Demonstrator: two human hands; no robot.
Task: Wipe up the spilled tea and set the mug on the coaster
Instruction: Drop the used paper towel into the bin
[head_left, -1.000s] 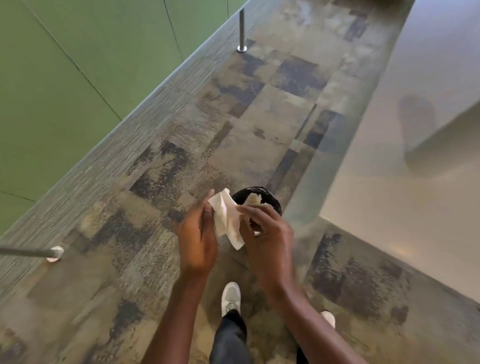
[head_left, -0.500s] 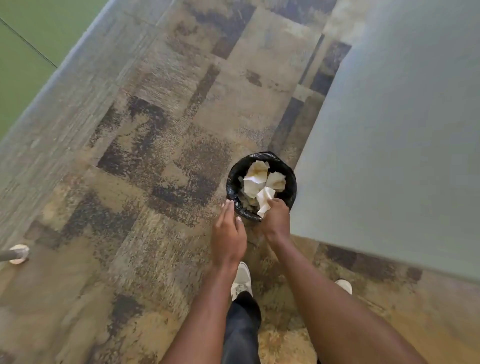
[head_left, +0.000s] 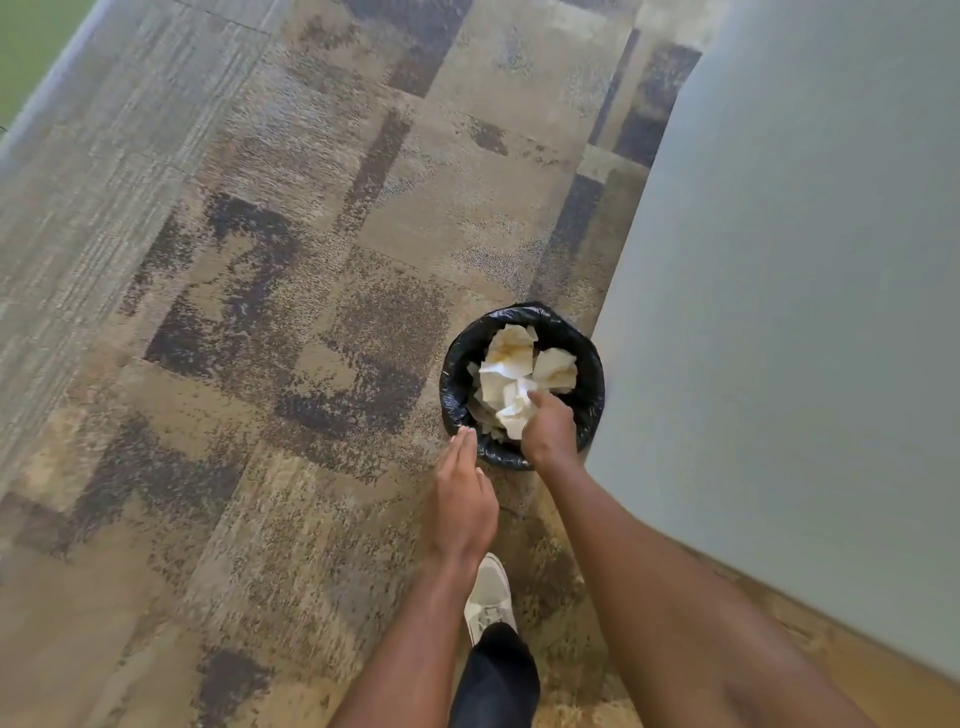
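Note:
A small round bin (head_left: 457, 374) lined with a black bag stands on the carpet beside the table's corner. Several crumpled, tea-stained paper towels (head_left: 511, 351) lie inside it. My right hand (head_left: 550, 428) reaches into the bin, fingers closed on a white crumpled paper towel (head_left: 514, 410) that rests on the pile. My left hand (head_left: 462, 499) hovers just outside the bin's near rim, flat, fingers together, holding nothing. No mug or coaster is in view.
A pale grey tabletop (head_left: 805, 312) fills the right side, its corner next to the bin. Patterned brown carpet (head_left: 260, 312) covers the floor. My white shoe (head_left: 488, 597) and dark trouser leg show below the hands. A green wall edge sits at top left.
The paper towel went from both hands in front of me down into the bin with my right hand. My left hand let go. The view tilted down and closer to the bin.

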